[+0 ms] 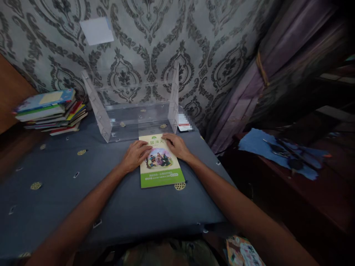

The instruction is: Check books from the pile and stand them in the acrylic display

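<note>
A thin book [161,179] with a cream and green illustrated cover lies face up on the dark patterned tablecloth, in front of a clear acrylic rack. Across the book's upper left side rests my left hand [135,156], its fingers stretched over the cover and the thumb near the edge. My right hand [176,146] lies at the upper right corner, fingertips on the cover near the title. Both hands touch the book from above without wrapping round it. Part of the title is hidden under the left fingers.
The clear rack [173,98] stands against the wall. A stack of books [52,111] is at the table's left back. Beside the rack lies a partly pixelated white item [184,122]. Scissors and blue cloth [253,144] lie on a dark red surface at right, near a purple curtain [238,107].
</note>
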A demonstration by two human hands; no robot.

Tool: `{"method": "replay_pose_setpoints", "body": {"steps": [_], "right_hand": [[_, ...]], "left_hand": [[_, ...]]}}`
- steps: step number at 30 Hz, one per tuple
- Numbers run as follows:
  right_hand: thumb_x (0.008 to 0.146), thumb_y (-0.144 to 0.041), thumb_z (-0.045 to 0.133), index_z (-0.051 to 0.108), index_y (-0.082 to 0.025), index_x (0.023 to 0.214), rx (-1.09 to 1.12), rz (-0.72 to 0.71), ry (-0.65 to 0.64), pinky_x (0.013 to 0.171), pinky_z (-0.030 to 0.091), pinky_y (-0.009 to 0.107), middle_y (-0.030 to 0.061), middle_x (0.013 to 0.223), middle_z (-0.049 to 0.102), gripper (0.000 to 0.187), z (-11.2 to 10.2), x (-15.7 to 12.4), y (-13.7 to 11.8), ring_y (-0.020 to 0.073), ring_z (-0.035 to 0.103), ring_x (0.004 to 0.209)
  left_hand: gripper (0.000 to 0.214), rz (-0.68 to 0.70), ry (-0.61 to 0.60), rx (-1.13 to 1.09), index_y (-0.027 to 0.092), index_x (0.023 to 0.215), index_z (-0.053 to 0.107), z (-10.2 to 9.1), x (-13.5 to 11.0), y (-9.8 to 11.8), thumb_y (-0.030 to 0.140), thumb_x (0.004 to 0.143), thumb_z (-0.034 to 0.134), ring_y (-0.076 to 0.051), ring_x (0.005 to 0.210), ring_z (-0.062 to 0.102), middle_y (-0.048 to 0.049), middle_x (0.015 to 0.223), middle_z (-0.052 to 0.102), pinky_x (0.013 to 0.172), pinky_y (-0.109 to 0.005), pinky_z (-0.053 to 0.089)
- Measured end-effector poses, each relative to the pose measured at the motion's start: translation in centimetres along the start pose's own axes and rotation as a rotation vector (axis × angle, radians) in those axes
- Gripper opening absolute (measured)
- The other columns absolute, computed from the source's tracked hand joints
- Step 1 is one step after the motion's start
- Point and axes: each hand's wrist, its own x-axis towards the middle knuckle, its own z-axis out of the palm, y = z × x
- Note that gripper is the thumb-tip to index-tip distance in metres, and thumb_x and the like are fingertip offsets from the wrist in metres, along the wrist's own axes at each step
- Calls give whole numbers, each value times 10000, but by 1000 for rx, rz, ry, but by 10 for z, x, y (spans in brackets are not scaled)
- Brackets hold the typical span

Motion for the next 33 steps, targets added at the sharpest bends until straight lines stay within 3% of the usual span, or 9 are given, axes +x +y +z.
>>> {"method": "replay_pose_setpoints", "body": {"steps": [8, 17, 22, 28, 33], "right_hand": [[861, -66, 499, 715, -228, 1137, 64, 18, 15, 1080, 487, 458, 71, 1227, 727, 386, 1, 1, 4, 241, 650, 1200], [909, -112, 476, 707, -208, 1178, 200, 163, 27, 976, 539, 393, 50, 1173, 748, 368, -3, 4, 6, 209, 692, 1054], [929, -155, 475, 709, -185, 1157, 294, 194, 66, 987, 531, 373, 69, 1186, 742, 328, -2, 8, 10, 205, 683, 1093], [938, -186, 460, 710, -192, 1146, 465, 194, 120, 982, 538, 374, 63, 1126, 756, 325, 2, 11, 16, 200, 697, 1066], [942, -198, 474, 712, -210, 1144, 510, 189, 122, 1005, 521, 384, 52, 1113, 762, 312, 1, 11, 16, 200, 693, 1074]], "left_hand": [[384, -77, 11, 6, 195, 1236, 673, 4, 2, -6, 375, 1026, 408, -259, 1162, 581, -122, 1253, 645, 1022, -469, 483], [377, -1, -82, 110, 180, 1253, 662, 2, 18, 3, 358, 1021, 423, -271, 1189, 595, -128, 1286, 653, 1052, -470, 459], [365, 41, -124, 110, 190, 1224, 679, 3, 33, 3, 360, 1020, 428, -259, 1200, 609, -110, 1262, 685, 1063, -453, 462], [394, 99, -202, 100, 188, 1340, 605, 15, 53, 11, 331, 1014, 436, -249, 1318, 543, -116, 1408, 610, 1119, -454, 411], [415, 65, -250, 121, 200, 1376, 579, 25, 62, 24, 351, 1018, 433, -247, 1393, 478, -106, 1476, 560, 1158, -484, 356]]}}
